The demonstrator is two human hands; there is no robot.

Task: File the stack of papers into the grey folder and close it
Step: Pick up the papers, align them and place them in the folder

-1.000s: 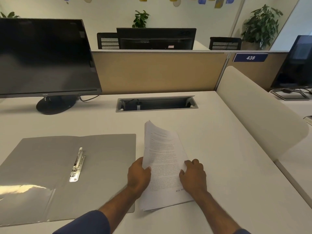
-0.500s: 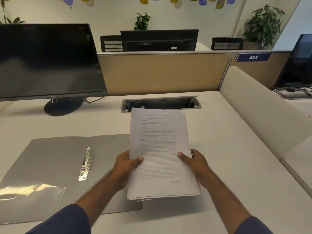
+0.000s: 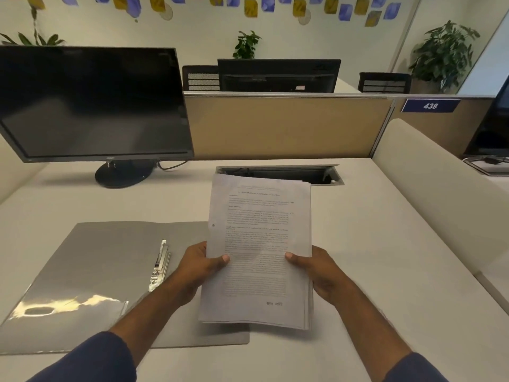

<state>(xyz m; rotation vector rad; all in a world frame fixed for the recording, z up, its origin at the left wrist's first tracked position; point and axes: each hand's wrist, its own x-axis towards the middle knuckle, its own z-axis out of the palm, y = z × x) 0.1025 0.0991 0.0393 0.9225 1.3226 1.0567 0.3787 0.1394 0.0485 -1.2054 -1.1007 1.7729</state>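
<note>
- Grey folder lies open and flat on the desk, left of the held sheets; near right corner sits under the lower left of the stack.
- Stack of papers is up off the desk, text facing the camera, long axis running away from the person, tilted slightly. One punch hole shows on its left edge, the side facing the folder.
- Left hand clamps the left edge, thumb on top. Right hand does the same on the right edge. Both closed on the sheets.
- Metal fastener lies along the folder spine, well left of the stack's punched edge; left hand is the nearer one.
- Clear pocket on the left flap looks empty; nothing filed yet.
- Judgement: next move is a leftward shift to line the holes over the prongs. Prongs look flat, may need lifting first.
</note>
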